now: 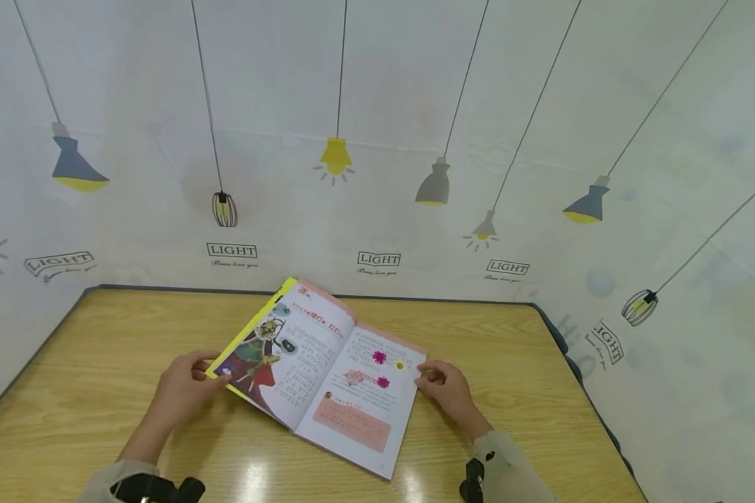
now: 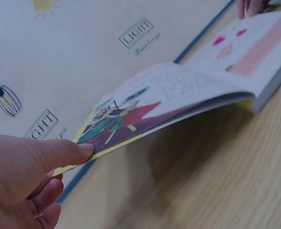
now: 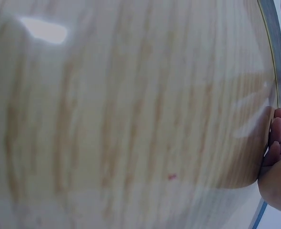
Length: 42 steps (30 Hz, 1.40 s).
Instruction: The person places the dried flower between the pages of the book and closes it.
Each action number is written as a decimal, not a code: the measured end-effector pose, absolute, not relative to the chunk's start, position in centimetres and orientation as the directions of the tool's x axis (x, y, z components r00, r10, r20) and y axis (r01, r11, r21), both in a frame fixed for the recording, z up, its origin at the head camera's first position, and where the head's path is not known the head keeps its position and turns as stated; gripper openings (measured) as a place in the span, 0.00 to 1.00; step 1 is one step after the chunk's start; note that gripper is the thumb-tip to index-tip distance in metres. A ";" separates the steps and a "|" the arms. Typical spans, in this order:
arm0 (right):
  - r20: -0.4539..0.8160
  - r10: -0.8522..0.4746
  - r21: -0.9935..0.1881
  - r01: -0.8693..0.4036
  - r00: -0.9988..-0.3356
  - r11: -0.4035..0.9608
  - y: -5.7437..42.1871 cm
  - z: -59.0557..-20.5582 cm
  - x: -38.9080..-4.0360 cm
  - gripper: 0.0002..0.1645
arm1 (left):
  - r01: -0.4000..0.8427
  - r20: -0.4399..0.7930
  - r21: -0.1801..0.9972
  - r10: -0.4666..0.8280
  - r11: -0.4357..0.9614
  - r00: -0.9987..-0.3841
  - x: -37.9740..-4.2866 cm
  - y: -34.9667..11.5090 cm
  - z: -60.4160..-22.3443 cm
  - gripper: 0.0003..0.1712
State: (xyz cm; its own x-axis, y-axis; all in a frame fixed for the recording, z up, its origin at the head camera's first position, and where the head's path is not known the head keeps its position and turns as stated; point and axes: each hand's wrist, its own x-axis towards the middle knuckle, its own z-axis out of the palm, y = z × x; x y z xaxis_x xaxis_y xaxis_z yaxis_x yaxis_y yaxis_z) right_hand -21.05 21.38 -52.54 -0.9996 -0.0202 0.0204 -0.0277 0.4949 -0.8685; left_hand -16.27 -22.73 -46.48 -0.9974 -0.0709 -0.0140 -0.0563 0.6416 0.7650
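An open book [image 1: 327,363] with a yellow cover edge lies on the wooden table, tilted to the right. Its left page carries a coloured cartoon drawing; the right page has text, pink flower shapes and a pink box. My left hand [image 1: 185,388] pinches the lower left edge, thumb on the page [image 2: 126,114] and fingers beneath. That side is raised off the table, with a shadow under it. At the right edge, my right hand [image 1: 449,395] holds the margin with curled fingers [image 3: 276,133] beside the page block.
The light wood table [image 1: 497,349] has a dark rim and stands against a wall [image 1: 390,209] printed with hanging lamps and the word LIGHT. Dark wrist straps [image 1: 157,487] sit over pale sleeves [image 1: 512,468]. Bright reflections show on the tabletop near me.
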 end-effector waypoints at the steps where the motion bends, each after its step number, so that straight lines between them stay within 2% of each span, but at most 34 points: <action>1: 0.021 -0.019 -0.868 -0.027 -1.000 0.497 21.3 -52.5 -21.0 0.12 | -0.057 -0.017 0.770 -0.069 0.636 -0.997 -16.2 -22.6 -46.1 0.32; 5: 0.020 -0.016 -0.872 -0.025 -1.000 0.489 21.3 -52.5 -21.0 0.12 | -0.043 0.000 0.778 -0.068 0.626 -0.998 -15.9 -22.0 -44.8 0.32; 13: 0.028 -0.023 -0.874 -0.035 -0.999 0.484 21.3 -52.8 -21.0 0.13 | 0.054 0.111 0.798 -0.057 0.600 -0.992 -14.8 -19.8 -42.4 0.26; 25: 0.022 -0.005 -0.863 -0.021 -1.000 0.504 21.3 -52.9 -21.0 0.12 | 0.209 0.274 0.805 -0.035 0.556 -0.961 -13.4 -16.3 -40.8 0.22; 42: 0.039 -0.020 -0.862 -0.044 -0.999 0.505 21.2 -52.8 -20.8 0.13 | 0.325 0.339 0.831 0.051 0.452 -0.939 -12.2 -11.6 -40.7 0.22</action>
